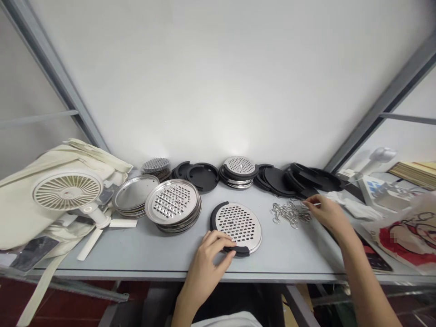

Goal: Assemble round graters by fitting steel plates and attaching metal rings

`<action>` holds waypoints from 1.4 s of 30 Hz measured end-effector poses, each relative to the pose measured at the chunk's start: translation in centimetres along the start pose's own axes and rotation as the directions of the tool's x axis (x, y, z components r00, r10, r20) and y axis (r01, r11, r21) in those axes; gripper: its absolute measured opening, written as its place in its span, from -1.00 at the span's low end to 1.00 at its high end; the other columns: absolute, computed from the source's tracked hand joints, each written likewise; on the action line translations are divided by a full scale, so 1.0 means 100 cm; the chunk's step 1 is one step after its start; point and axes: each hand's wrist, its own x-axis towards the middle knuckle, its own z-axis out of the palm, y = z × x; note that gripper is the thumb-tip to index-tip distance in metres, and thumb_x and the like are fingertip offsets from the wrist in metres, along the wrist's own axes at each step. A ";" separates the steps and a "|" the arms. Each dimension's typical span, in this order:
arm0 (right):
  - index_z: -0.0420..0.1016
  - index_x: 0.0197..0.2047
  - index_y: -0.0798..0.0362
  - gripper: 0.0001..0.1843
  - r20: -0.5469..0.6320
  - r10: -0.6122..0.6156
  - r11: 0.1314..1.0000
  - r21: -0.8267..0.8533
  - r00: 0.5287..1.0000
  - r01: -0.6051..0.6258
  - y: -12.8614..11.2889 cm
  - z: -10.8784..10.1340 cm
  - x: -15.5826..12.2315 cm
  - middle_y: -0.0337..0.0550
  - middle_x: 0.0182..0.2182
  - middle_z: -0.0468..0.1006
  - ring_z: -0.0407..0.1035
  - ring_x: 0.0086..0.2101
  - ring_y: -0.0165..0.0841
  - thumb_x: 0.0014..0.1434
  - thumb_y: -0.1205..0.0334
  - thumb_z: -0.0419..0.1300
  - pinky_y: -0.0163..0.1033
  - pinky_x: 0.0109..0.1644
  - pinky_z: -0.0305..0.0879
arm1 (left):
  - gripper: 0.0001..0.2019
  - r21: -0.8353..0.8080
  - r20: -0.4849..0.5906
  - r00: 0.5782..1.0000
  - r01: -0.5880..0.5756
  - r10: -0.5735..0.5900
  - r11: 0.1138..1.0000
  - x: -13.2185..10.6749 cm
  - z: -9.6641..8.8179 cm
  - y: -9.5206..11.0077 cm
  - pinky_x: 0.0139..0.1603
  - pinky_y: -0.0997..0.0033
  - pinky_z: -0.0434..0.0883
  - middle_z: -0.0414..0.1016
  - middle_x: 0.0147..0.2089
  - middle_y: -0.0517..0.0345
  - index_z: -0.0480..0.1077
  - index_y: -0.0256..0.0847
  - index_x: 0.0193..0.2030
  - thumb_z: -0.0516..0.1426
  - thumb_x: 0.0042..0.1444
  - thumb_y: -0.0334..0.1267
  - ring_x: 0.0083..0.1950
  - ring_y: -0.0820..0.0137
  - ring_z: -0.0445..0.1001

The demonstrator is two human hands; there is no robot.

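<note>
A round metal grater plate (pixel 237 223) lies on the bench in front of me, full of small slots and partly edged by a black rim. My left hand (pixel 211 259) holds its near edge, with thumb and fingers at the black rim. Off to the right, my right hand (pixel 325 211) has its fingertips pinched at the edge of a heap of small metal hooks (pixel 288 213). A piece of metal shows at those fingertips, but its exact shape is unclear.
Stacked grater plates (pixel 173 202) and plain metal discs (pixel 134 197) stand left. Black round holders (pixel 203 176) and a rimmed grater stack (pixel 240 168) line the wall. A white fan (pixel 68 190) and cream bag (pixel 20 200) sit far left; a printed bag (pixel 408 231) lies right.
</note>
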 end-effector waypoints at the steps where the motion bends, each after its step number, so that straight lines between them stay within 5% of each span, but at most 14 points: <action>1: 0.30 -0.39 0.03 -0.88 0.002 0.004 0.999 0.044 1.000 -0.004 0.001 0.000 0.000 0.02 -0.39 0.52 0.41 -0.36 -0.20 0.08 0.17 0.07 -0.18 -0.27 0.20 | -0.83 0.001 0.000 1.000 0.002 -0.002 1.000 0.000 0.000 0.000 0.01 0.35 0.35 0.39 -0.12 0.13 0.43 -0.10 -0.18 0.09 0.17 -0.43 -0.02 0.36 0.36; 7: 0.01 -0.30 -0.05 -0.88 -0.017 0.000 0.944 0.329 1.000 0.006 -0.008 -0.005 -0.011 0.04 -0.26 0.55 0.47 -0.28 -0.28 0.25 0.12 -0.16 -0.24 -0.25 0.31 | -0.83 -0.002 -0.001 1.000 0.005 -0.005 1.000 0.000 0.001 -0.001 -0.02 0.34 0.38 0.39 -0.13 0.12 0.44 -0.11 -0.17 0.09 0.17 -0.41 -0.03 0.35 0.37; 9: 0.03 -0.29 -0.06 -0.80 0.022 -0.049 0.819 0.574 0.999 0.028 -0.020 -0.010 -0.020 0.05 -0.19 0.53 0.45 -0.22 -0.26 0.26 0.02 -0.09 -0.23 -0.20 0.32 | -0.84 -0.009 -0.003 1.000 0.007 -0.007 1.000 -0.001 0.001 -0.001 -0.03 0.34 0.39 0.40 -0.13 0.10 0.44 -0.11 -0.17 0.08 0.17 -0.40 -0.04 0.34 0.38; 14: 0.20 -0.31 -0.03 -0.66 0.037 -0.118 0.612 0.790 0.992 0.044 -0.050 -0.016 -0.037 -0.16 -0.36 0.50 0.37 -0.33 -0.34 0.10 -0.10 0.16 -0.25 -0.17 0.29 | -0.83 -0.018 -0.001 1.000 0.021 -0.021 1.000 -0.001 0.000 0.000 -0.04 0.35 0.40 0.39 -0.12 0.11 0.44 -0.10 -0.17 0.08 0.17 -0.39 -0.03 0.34 0.38; 19: 0.26 -0.35 -0.01 -0.64 0.118 -0.201 0.717 0.694 0.972 0.064 -0.068 0.004 -0.047 -0.35 -0.58 0.27 0.15 -0.55 -0.46 0.16 -0.16 0.05 -0.35 -0.46 0.11 | -0.82 -0.008 0.010 1.000 0.022 -0.021 1.000 -0.001 0.000 -0.001 -0.03 0.34 0.41 0.38 -0.11 0.11 0.43 -0.09 -0.15 0.09 0.15 -0.41 -0.03 0.34 0.38; 23: 0.39 -0.37 0.03 -0.54 0.309 -0.279 0.861 0.500 0.909 0.095 -0.085 0.027 -0.059 -0.38 -0.71 0.14 0.09 -0.63 -0.45 0.19 -0.17 -0.05 -0.33 -0.53 0.04 | -0.64 0.067 -0.017 0.998 0.061 -0.060 0.996 -0.004 0.001 -0.001 0.09 0.23 0.36 0.27 0.08 0.08 0.36 -0.02 0.00 0.19 0.05 -0.40 0.07 0.28 0.33; 30: 0.33 -0.57 0.05 -0.55 0.357 -0.351 0.916 0.325 0.866 0.238 -0.113 0.047 -0.072 -0.20 -0.59 0.45 0.27 -0.51 -0.34 0.18 -0.08 0.00 -0.27 -0.43 0.09 | -0.41 0.313 -0.120 0.992 0.064 -0.028 0.948 -0.003 0.004 -0.006 0.24 -0.08 0.16 0.11 0.28 0.07 0.28 0.04 0.13 0.27 -0.08 -0.39 0.29 0.07 0.08; 38: 0.17 -0.57 0.03 -0.50 0.419 -0.418 0.813 0.568 0.806 0.127 -0.127 0.013 -0.087 -0.38 -0.67 0.12 0.02 -0.60 -0.48 0.18 -0.19 0.00 -0.34 -0.54 -0.04 | -0.29 0.275 -0.115 0.993 0.021 0.012 0.961 0.000 0.001 -0.005 0.21 -0.09 0.22 0.23 0.25 0.03 0.25 0.00 0.19 0.34 -0.17 -0.25 0.25 0.04 0.18; 42: 0.27 -0.46 0.03 -0.52 0.376 -0.468 0.696 0.715 0.800 0.072 -0.134 -0.010 -0.098 -0.40 -0.68 0.02 -0.02 -0.60 -0.48 0.27 -0.16 -0.12 -0.33 -0.49 0.04 | -0.52 0.110 -0.174 0.985 0.010 0.010 0.994 0.000 0.005 -0.007 0.13 0.12 0.33 0.41 0.09 0.03 0.29 -0.08 0.15 0.16 0.05 -0.35 0.10 0.19 0.37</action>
